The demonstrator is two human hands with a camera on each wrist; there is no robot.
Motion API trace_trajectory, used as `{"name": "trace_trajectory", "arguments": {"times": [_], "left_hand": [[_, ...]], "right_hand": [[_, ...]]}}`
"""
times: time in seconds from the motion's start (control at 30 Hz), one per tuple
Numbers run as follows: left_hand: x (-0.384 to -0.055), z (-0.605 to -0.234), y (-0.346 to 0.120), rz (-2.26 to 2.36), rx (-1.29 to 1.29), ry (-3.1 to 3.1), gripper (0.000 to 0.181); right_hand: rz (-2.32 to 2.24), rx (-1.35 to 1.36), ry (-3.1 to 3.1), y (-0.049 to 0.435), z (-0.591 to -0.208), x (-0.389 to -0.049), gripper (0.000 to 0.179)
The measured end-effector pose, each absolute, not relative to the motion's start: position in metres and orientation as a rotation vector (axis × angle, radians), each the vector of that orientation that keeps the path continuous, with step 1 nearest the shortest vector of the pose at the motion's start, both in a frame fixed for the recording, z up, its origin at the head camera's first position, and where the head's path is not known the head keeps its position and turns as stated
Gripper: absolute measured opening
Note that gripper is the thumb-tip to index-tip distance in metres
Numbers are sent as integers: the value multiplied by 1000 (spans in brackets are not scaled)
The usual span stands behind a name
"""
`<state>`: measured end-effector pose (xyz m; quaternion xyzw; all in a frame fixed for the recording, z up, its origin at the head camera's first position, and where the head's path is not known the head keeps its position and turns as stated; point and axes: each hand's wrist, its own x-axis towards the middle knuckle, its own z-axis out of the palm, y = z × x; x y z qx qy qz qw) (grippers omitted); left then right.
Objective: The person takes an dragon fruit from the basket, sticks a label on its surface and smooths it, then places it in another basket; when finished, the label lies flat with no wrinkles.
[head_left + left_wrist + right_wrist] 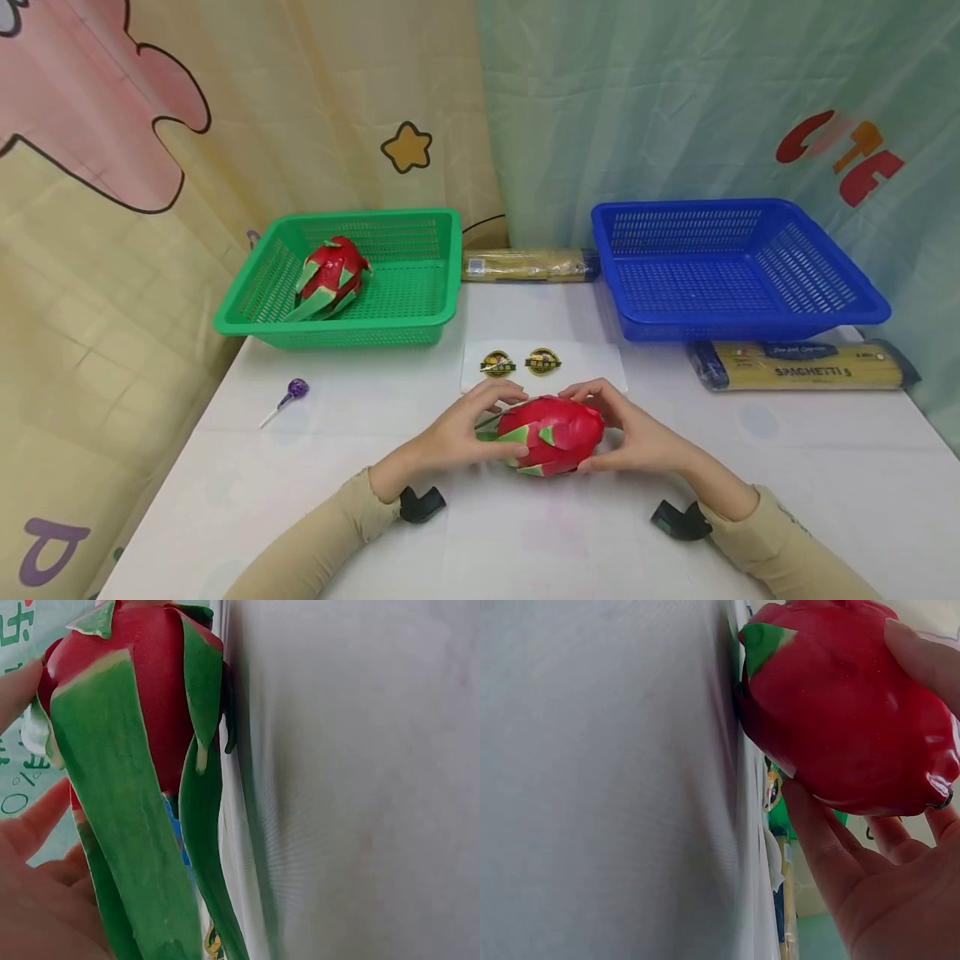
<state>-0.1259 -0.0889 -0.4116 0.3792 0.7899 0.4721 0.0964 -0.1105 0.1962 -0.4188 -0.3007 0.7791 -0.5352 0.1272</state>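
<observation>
A red dragon fruit (562, 429) with green leafy scales lies sideways close over the white table, between both hands. My left hand (457, 433) holds its leafy end, thumb in front and fingers behind. Around the smooth rounded end curls my right hand (641, 437), thumb at the front and fingers at the back. In the left wrist view, long green leaves (127, 787) hang past the left palm. The right wrist view shows the glossy red skin (840, 712) between thumb and fingers. Just behind the fruit lies a white sheet (581, 379) with two black-and-gold stickers (543, 362).
A green basket (405, 329) at back left contains another dragon fruit (333, 271). At back right stands a blue basket (742, 321). Spaghetti packs lie between the baskets (528, 265) and before the blue one (810, 367). A purple lollipop (297, 388) lies left.
</observation>
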Motion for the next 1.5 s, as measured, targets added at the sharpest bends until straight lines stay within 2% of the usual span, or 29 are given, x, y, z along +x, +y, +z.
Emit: {"name": "trace_trajectory", "arguments": {"times": [0.17, 0.37, 0.7, 1.1, 1.4, 1.5], "left_hand": [[-126, -410, -89, 1367, 1094, 2286, 57], [-123, -406, -88, 1404, 1061, 2268, 71], [-124, -411, -87, 1418, 1178, 2391, 78], [-125, -411, -91, 1335, 1118, 2365, 68], [-130, -407, -96, 1310, 1134, 2346, 58], [-135, -404, -100, 1350, 1151, 2313, 53]], "right_hand": [[-1526, -879, 2269, 197, -419, -111, 76], [-1535, -893, 2204, 198, -419, -112, 67], [-1584, -916, 2178, 198, -419, -114, 71], [-1504, -923, 2252, 197, -417, -113, 73], [-1479, -860, 2305, 197, -415, -113, 66], [-1514, -861, 2296, 200, -413, -115, 57]]}}
